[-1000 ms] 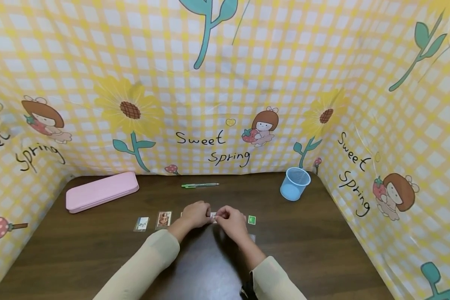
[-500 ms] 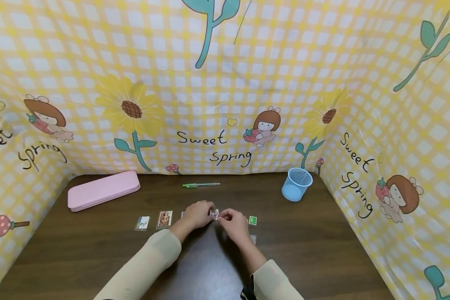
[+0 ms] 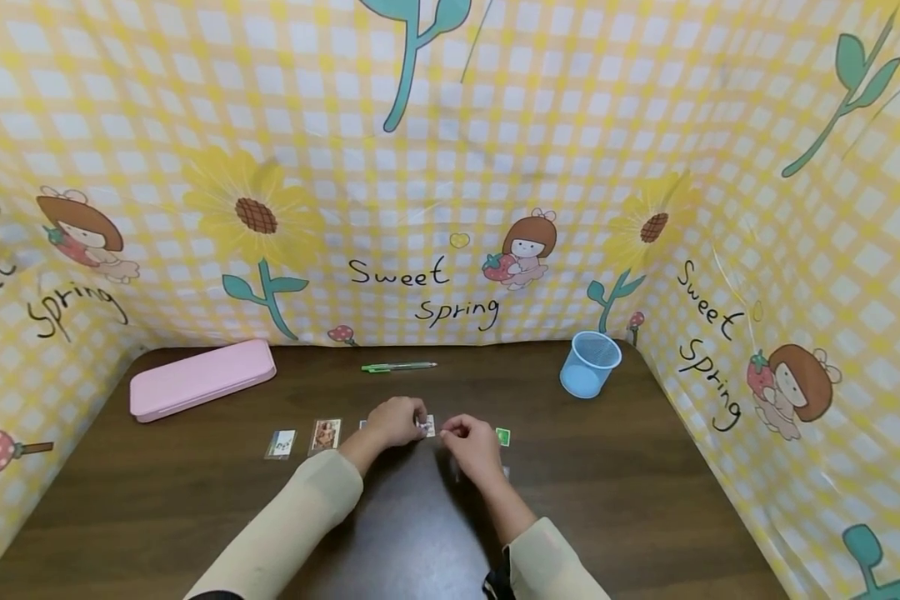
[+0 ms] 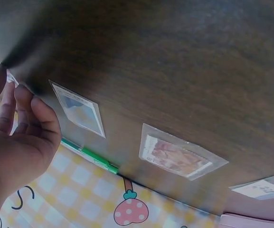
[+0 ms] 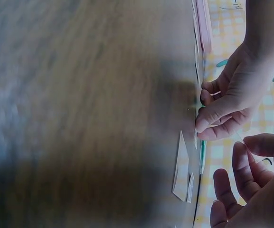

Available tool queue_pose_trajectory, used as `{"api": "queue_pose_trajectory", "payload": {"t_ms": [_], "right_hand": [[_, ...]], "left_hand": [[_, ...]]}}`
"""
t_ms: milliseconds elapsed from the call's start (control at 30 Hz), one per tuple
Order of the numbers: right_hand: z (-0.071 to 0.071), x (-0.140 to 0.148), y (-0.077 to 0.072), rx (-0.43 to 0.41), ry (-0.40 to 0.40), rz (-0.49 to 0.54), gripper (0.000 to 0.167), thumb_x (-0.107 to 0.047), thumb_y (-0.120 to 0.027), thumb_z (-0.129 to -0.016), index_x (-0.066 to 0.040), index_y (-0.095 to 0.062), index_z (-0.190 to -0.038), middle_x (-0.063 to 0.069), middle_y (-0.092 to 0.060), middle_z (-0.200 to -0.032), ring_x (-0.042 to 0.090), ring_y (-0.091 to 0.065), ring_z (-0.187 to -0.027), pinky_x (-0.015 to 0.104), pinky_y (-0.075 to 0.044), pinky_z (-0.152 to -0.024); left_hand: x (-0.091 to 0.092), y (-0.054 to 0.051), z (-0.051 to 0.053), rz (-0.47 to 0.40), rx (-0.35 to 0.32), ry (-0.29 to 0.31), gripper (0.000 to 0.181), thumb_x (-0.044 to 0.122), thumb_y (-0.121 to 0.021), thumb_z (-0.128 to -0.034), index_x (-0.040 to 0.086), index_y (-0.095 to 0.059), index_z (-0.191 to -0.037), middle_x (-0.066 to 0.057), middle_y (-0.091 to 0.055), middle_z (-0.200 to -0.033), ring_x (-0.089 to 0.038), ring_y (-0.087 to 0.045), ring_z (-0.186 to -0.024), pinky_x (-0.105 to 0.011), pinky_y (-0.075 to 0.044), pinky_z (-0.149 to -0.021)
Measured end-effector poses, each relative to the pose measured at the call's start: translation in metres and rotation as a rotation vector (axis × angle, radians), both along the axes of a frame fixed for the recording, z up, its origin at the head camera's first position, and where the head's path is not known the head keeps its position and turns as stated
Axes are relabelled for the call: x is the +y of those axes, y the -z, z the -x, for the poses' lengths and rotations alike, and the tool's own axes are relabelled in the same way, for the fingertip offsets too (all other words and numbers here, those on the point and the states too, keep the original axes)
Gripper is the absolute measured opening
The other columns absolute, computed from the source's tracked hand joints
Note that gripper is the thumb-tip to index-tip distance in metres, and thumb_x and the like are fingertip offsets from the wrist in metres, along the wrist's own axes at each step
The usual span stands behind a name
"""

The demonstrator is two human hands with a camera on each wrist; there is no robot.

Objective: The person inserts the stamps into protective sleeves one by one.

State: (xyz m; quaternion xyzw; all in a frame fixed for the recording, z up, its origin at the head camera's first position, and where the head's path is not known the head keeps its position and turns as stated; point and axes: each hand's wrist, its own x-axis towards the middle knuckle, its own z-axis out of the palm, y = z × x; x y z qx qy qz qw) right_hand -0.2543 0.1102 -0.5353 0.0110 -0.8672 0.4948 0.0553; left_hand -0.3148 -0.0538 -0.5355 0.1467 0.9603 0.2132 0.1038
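In the head view, my left hand [image 3: 396,422] pinches a small postage stamp [image 3: 430,426] at the tabletop, its fingers covering part of it. Just to the right, apart from the stamp, my right hand [image 3: 474,448] has thumb and forefinger together. The right wrist view shows a faint thin clear edge [image 5: 240,137] between them, perhaps a clear sleeve. Left of my hands lie stamps in clear sleeves: a white-and-blue one [image 3: 281,444], a brown one [image 3: 326,434], and a bluish one [image 4: 80,110] mostly hidden in the head view. Beyond my right hand lies a green stamp [image 3: 503,437].
A pink case [image 3: 202,379] stands at the back left of the brown table [image 3: 630,517]. Behind my hands lies a green pen [image 3: 397,367], and a blue mesh cup [image 3: 590,365] is at the back right. Patterned cloth [image 3: 345,208] encloses the table. Another whitish piece [image 3: 506,472] shows beside my right wrist.
My right hand has drawn slightly rightward from the stamp, opening a gap between the hands. My left hand stays at the stamp, which shows more now than one second ago.
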Motion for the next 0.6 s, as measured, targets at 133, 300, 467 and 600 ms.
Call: {"api": "queue_pose_trajectory", "payload": {"t_ms": [133, 300, 467, 600], "right_hand": [[0.001, 0.001, -0.002, -0.008, 0.000, 0.011, 0.004, -0.013, -0.071, -0.079, -0.010, -0.070, -0.080, -0.003, -0.060, -0.068, 0.008, -0.052, -0.063, 0.024, -0.043, -0.059], [0.002, 0.002, 0.000, 0.003, 0.009, -0.001, 0.003, -0.014, -0.071, -0.077, -0.011, -0.071, -0.079, -0.004, -0.060, -0.067, 0.007, -0.051, -0.062, 0.023, -0.043, -0.058], [0.001, 0.002, 0.003, 0.005, 0.017, -0.012, 0.003, -0.015, -0.072, -0.076, -0.012, -0.071, -0.078, -0.005, -0.060, -0.067, 0.006, -0.051, -0.061, 0.023, -0.042, -0.058], [0.001, 0.002, 0.003, 0.003, 0.014, -0.004, 0.003, -0.015, -0.072, -0.076, -0.012, -0.071, -0.078, -0.006, -0.060, -0.066, 0.005, -0.050, -0.061, 0.023, -0.042, -0.057]], "left_hand": [[0.000, -0.001, 0.003, -0.008, -0.021, -0.008, 0.022, 0.024, -0.076, -0.0767, 0.016, -0.064, -0.093, -0.001, -0.063, -0.089, -0.018, -0.055, -0.077, -0.037, -0.044, -0.065], [0.001, -0.003, 0.005, -0.014, -0.061, -0.017, 0.031, 0.022, -0.078, -0.0751, 0.015, -0.064, -0.102, -0.004, -0.064, -0.096, -0.020, -0.056, -0.080, -0.039, -0.045, -0.068], [0.001, -0.007, 0.006, -0.022, -0.095, -0.009, 0.025, 0.018, -0.079, -0.0710, 0.013, -0.062, -0.088, -0.001, -0.060, -0.083, -0.018, -0.054, -0.074, -0.035, -0.044, -0.065], [0.001, -0.011, 0.006, -0.033, -0.119, 0.027, 0.023, 0.012, -0.079, -0.0678, 0.011, -0.060, -0.081, 0.001, -0.057, -0.076, -0.016, -0.052, -0.071, -0.031, -0.044, -0.065]]}}
